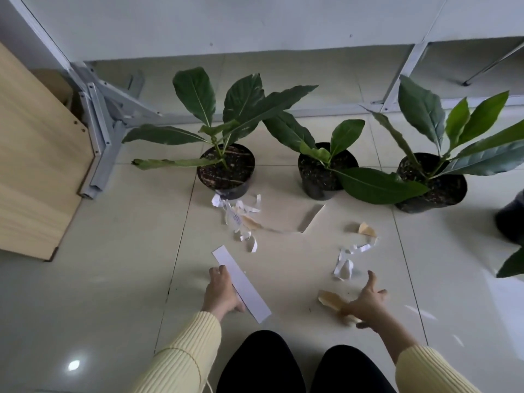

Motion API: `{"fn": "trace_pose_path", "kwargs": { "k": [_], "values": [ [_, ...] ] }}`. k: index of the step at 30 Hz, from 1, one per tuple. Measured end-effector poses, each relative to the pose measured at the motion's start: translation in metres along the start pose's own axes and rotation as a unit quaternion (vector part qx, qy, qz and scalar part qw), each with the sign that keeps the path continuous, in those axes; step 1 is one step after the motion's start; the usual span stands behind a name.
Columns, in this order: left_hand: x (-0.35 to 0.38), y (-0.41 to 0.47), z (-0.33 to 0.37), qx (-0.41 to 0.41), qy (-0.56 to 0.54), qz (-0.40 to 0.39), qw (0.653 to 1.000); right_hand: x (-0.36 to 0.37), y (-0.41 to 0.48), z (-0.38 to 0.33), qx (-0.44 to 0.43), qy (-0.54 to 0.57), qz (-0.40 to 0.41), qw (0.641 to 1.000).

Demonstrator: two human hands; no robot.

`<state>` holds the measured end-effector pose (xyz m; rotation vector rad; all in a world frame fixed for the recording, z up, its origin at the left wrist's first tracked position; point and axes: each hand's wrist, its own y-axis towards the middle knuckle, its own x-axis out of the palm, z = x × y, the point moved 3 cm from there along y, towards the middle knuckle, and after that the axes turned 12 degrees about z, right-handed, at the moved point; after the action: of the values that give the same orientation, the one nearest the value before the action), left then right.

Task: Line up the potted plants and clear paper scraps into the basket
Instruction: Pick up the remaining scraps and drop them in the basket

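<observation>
Three potted plants in black pots stand in a row on the tiled floor: left pot point(226, 171), middle pot point(326, 170), right pot point(431, 184). Paper scraps lie in front of them: curled white strips point(241, 214) by the left pot, a white sliver point(311, 218), a tan piece point(367, 230) and more white curls point(347, 260). My left hand point(220, 290) grips a long white paper strip point(241, 282). My right hand point(365, 303) rests with fingers spread over a tan scrap point(329, 297); whether it grips the scrap is unclear. No basket is in view.
A wooden panel point(37, 171) stands at the left beside a grey metal frame leg point(105, 143). A white wall and more frame bars run along the back. A dark object point(511, 219) and a leaf sit at the right edge. My knees are at the bottom.
</observation>
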<state>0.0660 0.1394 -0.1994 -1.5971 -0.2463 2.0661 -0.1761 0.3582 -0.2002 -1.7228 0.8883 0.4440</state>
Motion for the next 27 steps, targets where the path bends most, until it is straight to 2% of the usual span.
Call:
{"fn": "trace_pose_path", "kwargs": {
  "k": [4, 11, 15, 18, 20, 24, 25, 27],
  "values": [
    [0.01, 0.011, 0.01, -0.014, -0.007, 0.038, 0.999, 0.023, 0.006, -0.014, -0.092, 0.002, 0.048, 0.995],
    [0.011, 0.044, 0.037, -0.023, -0.051, 0.054, 0.997, 0.053, 0.013, -0.073, -0.193, 0.054, 0.037, 0.979],
    [0.014, 0.061, 0.052, 0.036, -0.13, 0.075, 0.988, 0.074, 0.016, -0.107, -0.243, 0.068, -0.007, 0.968],
    [0.012, 0.07, 0.055, 0.064, -0.135, 0.046, 0.988, 0.079, 0.017, -0.123, -0.27, 0.101, -0.026, 0.957],
    [0.002, 0.078, 0.053, 0.073, -0.086, 0.056, 0.992, 0.066, 0.021, -0.124, -0.258, 0.137, 0.047, 0.955],
    [-0.027, 0.099, 0.044, 0.06, -0.006, 0.09, 0.994, 0.021, 0.042, -0.104, -0.169, 0.13, 0.298, 0.931],
    [-0.032, 0.104, 0.041, 0.058, 0.013, 0.089, 0.994, 0.01, 0.048, -0.097, -0.126, 0.113, 0.33, 0.929],
    [-0.038, 0.114, 0.039, 0.059, 0.038, 0.075, 0.995, -0.004, 0.06, -0.085, -0.044, 0.083, 0.334, 0.938]
  ]
}}
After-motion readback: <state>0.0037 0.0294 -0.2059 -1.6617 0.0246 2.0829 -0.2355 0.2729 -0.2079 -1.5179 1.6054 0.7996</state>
